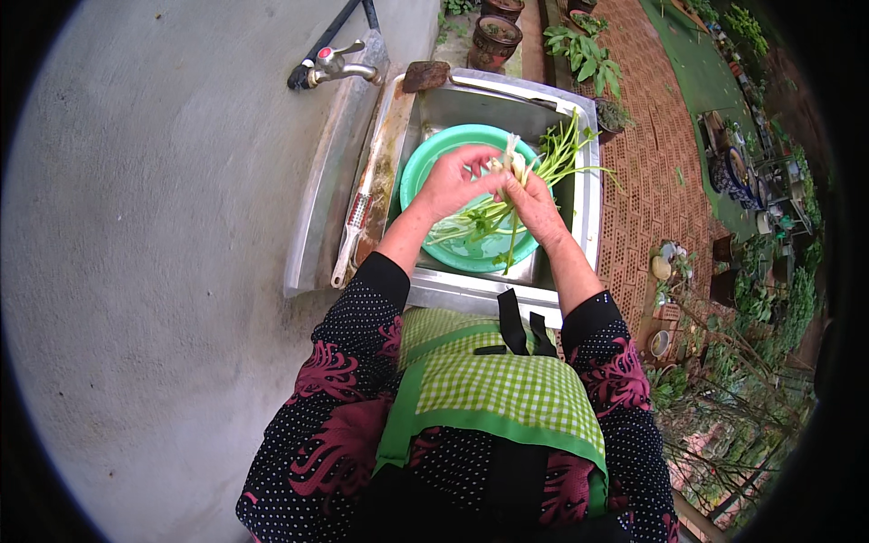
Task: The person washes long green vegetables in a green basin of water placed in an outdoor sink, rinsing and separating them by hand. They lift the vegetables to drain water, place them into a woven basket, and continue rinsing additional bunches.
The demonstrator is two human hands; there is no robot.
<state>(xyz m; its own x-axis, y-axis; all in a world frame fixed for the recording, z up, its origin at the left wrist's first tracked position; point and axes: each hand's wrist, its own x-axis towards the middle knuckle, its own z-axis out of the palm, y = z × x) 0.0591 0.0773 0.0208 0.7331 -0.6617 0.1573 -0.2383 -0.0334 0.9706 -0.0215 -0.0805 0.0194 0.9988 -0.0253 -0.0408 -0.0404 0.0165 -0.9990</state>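
My right hand (pixel 538 207) grips a bunch of leafy green stalks, celery-like, by the pale root ends (pixel 516 163), which point up and away from me. My left hand (pixel 456 182) meets the bunch from the other side, its thumb and fingertips at the pale ends. Below both hands a green plastic basin (pixel 438 146) stands in a stainless steel sink (pixel 489 102), with some water in it. Loose stalks (pixel 468 220) with leaves lie in the basin under my hands. More green stalks (pixel 560 153) lean across the sink's far right rim.
A tap (pixel 339 64) with a red-marked top juts from the grey wall (pixel 170 203). On the sink's left ledge lies a grater-like peeler (pixel 353 234). A long-handled tool with a rusty blade (pixel 426 76) rests along the back rim. Potted plants (pixel 495 42) and brick paving (pixel 652 136) lie beyond.
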